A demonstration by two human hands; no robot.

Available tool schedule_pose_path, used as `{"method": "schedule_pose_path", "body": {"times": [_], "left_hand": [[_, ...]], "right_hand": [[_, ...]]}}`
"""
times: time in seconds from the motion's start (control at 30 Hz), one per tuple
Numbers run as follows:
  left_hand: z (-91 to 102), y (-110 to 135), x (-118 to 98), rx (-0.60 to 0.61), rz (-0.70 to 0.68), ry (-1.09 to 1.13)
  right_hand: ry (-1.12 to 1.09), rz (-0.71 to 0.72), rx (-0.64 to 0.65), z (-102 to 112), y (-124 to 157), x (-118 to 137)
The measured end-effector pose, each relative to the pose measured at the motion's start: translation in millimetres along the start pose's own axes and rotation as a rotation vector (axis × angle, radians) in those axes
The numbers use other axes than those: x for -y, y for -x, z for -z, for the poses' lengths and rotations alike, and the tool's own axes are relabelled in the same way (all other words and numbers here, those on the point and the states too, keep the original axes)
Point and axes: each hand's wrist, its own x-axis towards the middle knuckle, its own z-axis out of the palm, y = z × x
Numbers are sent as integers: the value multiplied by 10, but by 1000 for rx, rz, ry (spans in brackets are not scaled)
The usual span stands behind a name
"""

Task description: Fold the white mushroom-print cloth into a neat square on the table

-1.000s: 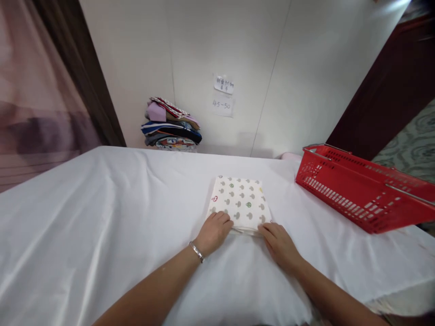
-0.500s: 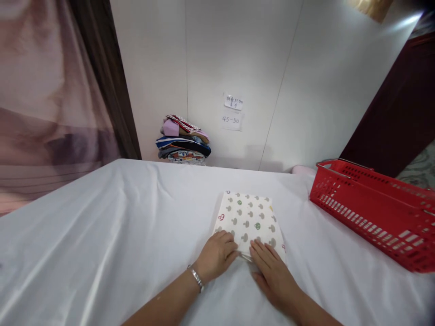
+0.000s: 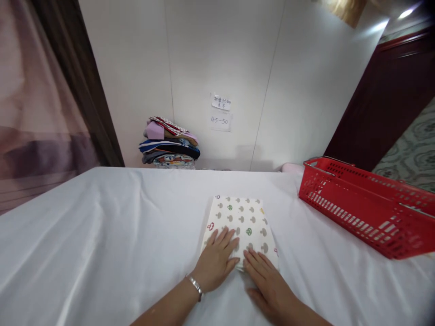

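Note:
A folded white cloth [image 3: 241,219] with grey, green and red mushroom prints lies flat in front of me. My left hand [image 3: 217,260] rests on its near left part, fingers spread over the fabric. On the near right part lies my right hand [image 3: 267,280], its fingers stretched out flat and the thumb off to the side. Both hands press on top and grip nothing. The near edge of the cloth is partly covered by the hands.
A white sheet [image 3: 112,240] with soft wrinkles covers the table. A red perforated basket [image 3: 360,199] stands at the right. Behind the far edge is a pile of folded clothes [image 3: 170,147] by the wall, with paper notes [image 3: 220,121] on the wall.
My left hand has opened from its curled hold at the near edge and moved forward, flat onto the cloth. My right hand stays flat. The view has shifted a little to the right.

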Motion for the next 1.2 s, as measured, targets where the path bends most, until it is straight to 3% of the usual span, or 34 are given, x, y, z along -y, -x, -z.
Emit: {"method": "schedule_pose_path", "body": {"times": [0.1,0.23,0.33,0.4,0.57,0.73,0.87,0.97,1.07,1.2], "left_hand": [[-29,42,-7,-1,10,-22],[-7,28,-19,14,10,-42],[0,27,-22,5,12,-43],[-1,36,-22,4,16,-43],[-18,54,-25,11,12,-36],[-19,52,-48,35,44,-13],[13,29,4,34,72,61],[13,-20,178,-28,200,89],[-32,-82,407,-122,442,79],[-94,-127,523,-87,657,161]], "right_hand": [[-82,-56,35,138,-85,-62],[-78,-147,-70,276,-465,-361],[-12,-288,-108,202,-733,-666],[36,-408,-47,73,-802,-828],[63,-444,-30,-205,-711,-998],[-54,-432,-210,-291,-572,-1064],[-232,-552,-321,-371,-364,-1089],[-340,-659,-337,-412,-217,-1087],[-393,-709,-353,-425,-164,-1099],[-499,-760,-380,-392,-245,-1114]]}}
